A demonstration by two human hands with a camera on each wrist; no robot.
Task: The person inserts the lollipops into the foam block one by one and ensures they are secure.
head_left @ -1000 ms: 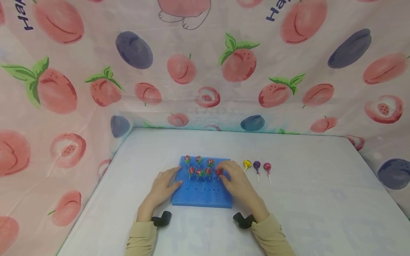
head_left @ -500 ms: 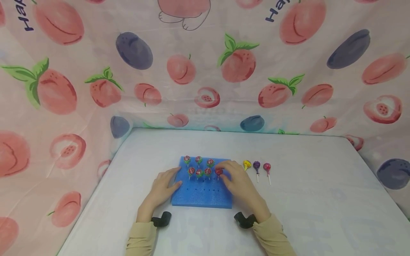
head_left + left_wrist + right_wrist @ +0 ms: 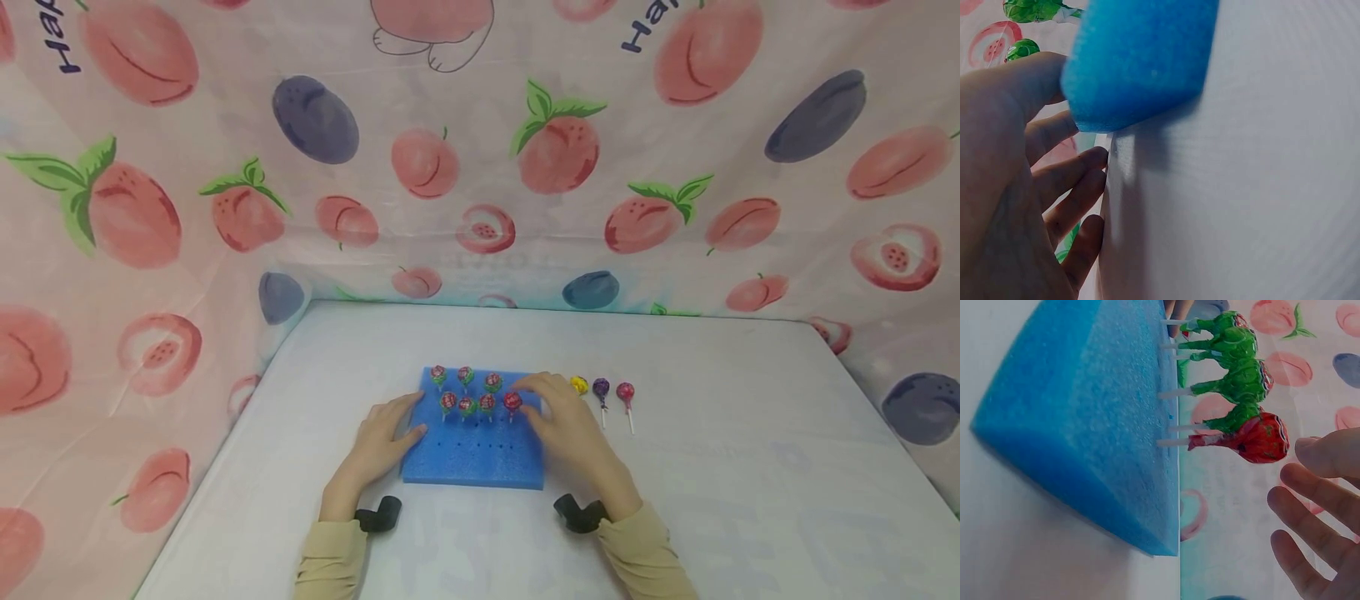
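A blue foam board (image 3: 472, 467) with small holes lies on the table. Several lollipops in green and red wrappers (image 3: 1244, 381) stand upright in it, in two rows. At the right end of the nearer row stands a red lollipop (image 3: 512, 402), its white stick in the foam. My right hand (image 3: 562, 417) is beside it, fingers spread and apart from the candy in the right wrist view. My left hand (image 3: 382, 437) rests at the board's left edge, thumb and fingers extended along the foam; the left wrist view shows its fingers (image 3: 1079, 200) loosely spread beside the board.
To the right of the board lie a yellow lollipop (image 3: 578, 385), a purple lollipop (image 3: 602, 388) and a pinkish-red lollipop (image 3: 626, 392) on the white table (image 3: 750, 433). A fruit-printed cloth (image 3: 480, 167) hangs behind and at the left.
My right hand has let go of the red lollipop and drawn slightly right, leaving it standing in the foam. My left hand has stayed in place.
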